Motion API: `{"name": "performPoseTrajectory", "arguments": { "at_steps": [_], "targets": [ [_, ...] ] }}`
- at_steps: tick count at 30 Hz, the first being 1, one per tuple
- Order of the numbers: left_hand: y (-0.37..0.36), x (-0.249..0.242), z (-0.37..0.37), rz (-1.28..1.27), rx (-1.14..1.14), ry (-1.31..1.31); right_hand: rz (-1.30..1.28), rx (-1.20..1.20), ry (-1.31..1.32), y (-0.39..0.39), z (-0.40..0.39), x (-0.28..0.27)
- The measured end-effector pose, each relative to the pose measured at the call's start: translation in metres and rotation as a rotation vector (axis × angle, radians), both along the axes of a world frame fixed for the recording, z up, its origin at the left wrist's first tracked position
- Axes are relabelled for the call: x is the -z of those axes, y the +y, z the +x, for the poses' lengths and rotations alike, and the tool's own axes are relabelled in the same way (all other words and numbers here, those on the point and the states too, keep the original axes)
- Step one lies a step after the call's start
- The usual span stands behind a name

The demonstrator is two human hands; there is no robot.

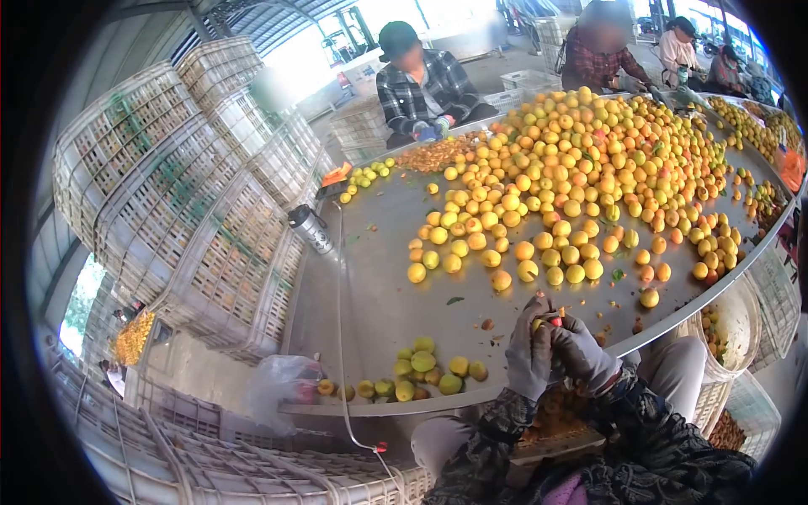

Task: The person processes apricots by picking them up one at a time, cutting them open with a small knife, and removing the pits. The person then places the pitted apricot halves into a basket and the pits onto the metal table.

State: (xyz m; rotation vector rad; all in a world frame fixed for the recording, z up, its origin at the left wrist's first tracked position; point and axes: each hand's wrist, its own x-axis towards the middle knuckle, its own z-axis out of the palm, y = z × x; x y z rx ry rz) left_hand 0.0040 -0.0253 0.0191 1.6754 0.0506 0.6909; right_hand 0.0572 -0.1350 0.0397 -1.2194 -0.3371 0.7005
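Observation:
Both my hands wear grey gloves and meet just above the near edge of the metal table (pixel 379 295). My left hand (pixel 528 353) is closed around an apricot (pixel 537 324), of which only a small yellow-green part shows. Pressed up against it, my right hand (pixel 587 352) is closed on a small tool with a red and orange end (pixel 559 316); the rest of it is hidden by the fingers. A large heap of apricots (pixel 581 168) spreads across the table beyond my hands. To the left of them lies a smaller group of greener apricots (pixel 423 362).
Stacked plastic crates (pixel 185 194) rise at the left. A steel flask (pixel 310 227) stands at the table's left edge near a pale cord (pixel 340 320). A clear plastic bag (pixel 282 387) hangs at the near corner. A bucket (pixel 732 328) is at right. Several people sit across the table.

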Motion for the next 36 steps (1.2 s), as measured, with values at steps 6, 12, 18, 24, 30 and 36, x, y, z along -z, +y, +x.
{"name": "performPoseTrajectory", "arguments": {
  "at_steps": [6,12,18,24,30,36],
  "targets": [
    [0.002,-0.014,-0.007,0.263,-0.133,0.1,0.195,0.065,-0.035,0.006,0.005,-0.008],
    [0.005,-0.007,-0.007,0.284,-0.058,0.043,-0.02,0.078,0.05,-0.006,0.004,-0.026],
    [0.0,-0.014,-0.008,0.388,-0.15,-0.091,0.04,0.004,-0.131,-0.013,0.014,0.005],
    [-0.001,-0.012,-0.011,0.435,-0.112,0.058,0.085,-0.083,-0.236,-0.018,0.017,0.012],
    [-0.004,-0.005,-0.006,0.397,-0.239,-0.007,-0.15,0.04,-0.601,-0.008,0.01,-0.001],
    [0.005,0.005,-0.005,0.331,-0.195,0.0,-0.397,0.07,-0.871,-0.009,0.01,0.0]
  ]
}}
